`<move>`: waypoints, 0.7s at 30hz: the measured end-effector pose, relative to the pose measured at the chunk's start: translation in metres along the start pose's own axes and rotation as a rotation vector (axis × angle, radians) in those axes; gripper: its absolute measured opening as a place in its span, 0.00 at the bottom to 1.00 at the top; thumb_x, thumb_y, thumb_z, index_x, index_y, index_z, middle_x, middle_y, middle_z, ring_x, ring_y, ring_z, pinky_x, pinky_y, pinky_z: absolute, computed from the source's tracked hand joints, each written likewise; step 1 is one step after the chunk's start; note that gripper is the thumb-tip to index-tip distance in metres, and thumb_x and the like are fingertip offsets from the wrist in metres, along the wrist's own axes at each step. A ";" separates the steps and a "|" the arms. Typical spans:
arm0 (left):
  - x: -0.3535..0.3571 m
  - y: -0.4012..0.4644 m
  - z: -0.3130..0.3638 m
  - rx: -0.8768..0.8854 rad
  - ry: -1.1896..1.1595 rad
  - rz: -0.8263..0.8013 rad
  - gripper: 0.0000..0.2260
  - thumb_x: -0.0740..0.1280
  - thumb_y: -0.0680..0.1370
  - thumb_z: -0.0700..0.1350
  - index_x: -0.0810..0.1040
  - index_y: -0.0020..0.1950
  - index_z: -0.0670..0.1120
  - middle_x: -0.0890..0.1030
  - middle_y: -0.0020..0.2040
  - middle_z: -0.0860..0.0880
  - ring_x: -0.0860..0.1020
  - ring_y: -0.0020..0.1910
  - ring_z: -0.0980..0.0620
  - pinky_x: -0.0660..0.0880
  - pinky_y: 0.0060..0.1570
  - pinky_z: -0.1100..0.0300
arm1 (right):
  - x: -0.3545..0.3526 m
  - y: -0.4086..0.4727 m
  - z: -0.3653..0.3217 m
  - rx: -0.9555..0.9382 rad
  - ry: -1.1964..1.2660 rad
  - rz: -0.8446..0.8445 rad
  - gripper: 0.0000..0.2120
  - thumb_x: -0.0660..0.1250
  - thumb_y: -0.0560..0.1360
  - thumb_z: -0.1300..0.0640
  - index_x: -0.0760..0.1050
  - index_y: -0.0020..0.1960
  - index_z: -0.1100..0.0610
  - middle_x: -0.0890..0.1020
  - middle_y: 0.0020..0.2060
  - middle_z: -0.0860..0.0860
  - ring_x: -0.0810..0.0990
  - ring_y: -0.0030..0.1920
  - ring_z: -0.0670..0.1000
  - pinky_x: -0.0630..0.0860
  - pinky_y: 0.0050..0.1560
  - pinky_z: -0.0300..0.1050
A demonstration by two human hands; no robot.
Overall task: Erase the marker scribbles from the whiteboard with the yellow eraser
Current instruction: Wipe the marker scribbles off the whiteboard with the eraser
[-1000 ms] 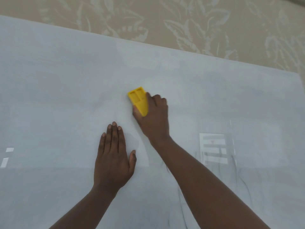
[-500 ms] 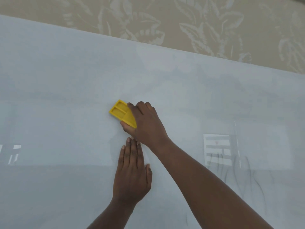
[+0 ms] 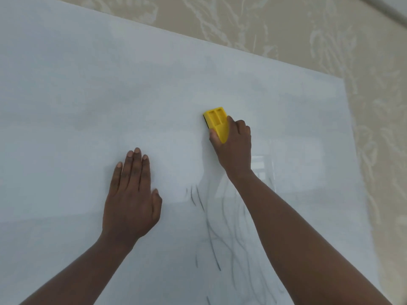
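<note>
A large whiteboard (image 3: 88, 95) lies flat and fills most of the view. My right hand (image 3: 234, 148) grips the yellow eraser (image 3: 217, 123) and presses it onto the board right of centre, its dark pad showing at the left edge. Thin grey marker scribbles (image 3: 211, 234) run over the board below that hand, partly hidden under my right forearm. My left hand (image 3: 131, 199) rests flat on the board, fingers together and pointing away from me, to the left of the scribbles.
A beige surface with a pale leaf pattern (image 3: 308, 36) borders the board along its far and right edges. Bright window reflections (image 3: 262, 166) glint on the board beside my right wrist.
My right hand has swept the eraser to the right and turned it more upright. My left hand now lies farther from the right hand. More scribbles have come into view.
</note>
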State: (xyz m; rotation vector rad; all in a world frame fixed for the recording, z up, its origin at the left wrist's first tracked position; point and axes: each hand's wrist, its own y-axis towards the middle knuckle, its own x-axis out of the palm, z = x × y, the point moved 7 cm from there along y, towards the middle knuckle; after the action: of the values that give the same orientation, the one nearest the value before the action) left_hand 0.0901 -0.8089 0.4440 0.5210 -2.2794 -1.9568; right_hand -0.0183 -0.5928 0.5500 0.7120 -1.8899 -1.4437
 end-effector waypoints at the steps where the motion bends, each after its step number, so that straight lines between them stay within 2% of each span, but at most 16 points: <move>1: 0.002 0.002 0.003 0.010 0.005 -0.004 0.31 0.54 0.78 0.47 0.58 0.78 0.32 0.57 0.80 0.33 0.56 0.80 0.38 0.57 0.78 0.40 | -0.004 0.002 0.016 0.007 -0.026 -0.009 0.26 0.68 0.77 0.46 0.72 0.66 0.63 0.77 0.51 0.60 0.74 0.52 0.61 0.74 0.54 0.55; 8: 0.013 -0.003 0.003 0.001 0.014 0.028 0.31 0.51 0.79 0.48 0.56 0.78 0.32 0.58 0.79 0.32 0.56 0.80 0.37 0.54 0.79 0.40 | -0.042 0.010 0.144 0.151 -0.139 -0.086 0.25 0.66 0.78 0.45 0.70 0.67 0.61 0.75 0.56 0.60 0.73 0.56 0.62 0.72 0.53 0.52; 13: 0.016 -0.002 0.001 0.001 0.011 0.047 0.31 0.52 0.79 0.48 0.55 0.79 0.33 0.57 0.79 0.32 0.55 0.80 0.37 0.51 0.80 0.41 | -0.068 -0.021 0.228 0.391 -0.186 -0.135 0.24 0.65 0.77 0.46 0.68 0.68 0.58 0.74 0.58 0.59 0.74 0.57 0.62 0.72 0.52 0.51; 17: 0.015 -0.005 0.004 0.004 -0.016 0.076 0.30 0.51 0.80 0.47 0.55 0.79 0.34 0.57 0.79 0.32 0.55 0.80 0.37 0.48 0.81 0.44 | -0.084 -0.057 0.267 0.473 -0.172 -0.184 0.25 0.68 0.76 0.53 0.67 0.70 0.56 0.74 0.61 0.58 0.76 0.58 0.61 0.67 0.51 0.45; 21: 0.015 -0.009 0.004 -0.005 -0.037 0.083 0.30 0.51 0.80 0.48 0.54 0.79 0.36 0.57 0.80 0.33 0.54 0.81 0.37 0.46 0.81 0.45 | -0.098 -0.097 0.278 0.481 -0.173 -0.236 0.26 0.68 0.71 0.63 0.69 0.67 0.53 0.77 0.59 0.55 0.76 0.57 0.57 0.66 0.51 0.42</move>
State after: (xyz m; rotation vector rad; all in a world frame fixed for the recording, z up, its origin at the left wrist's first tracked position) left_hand 0.0767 -0.8108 0.4321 0.3863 -2.2782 -1.9493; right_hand -0.1650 -0.3720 0.3878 1.0939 -2.3909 -1.2219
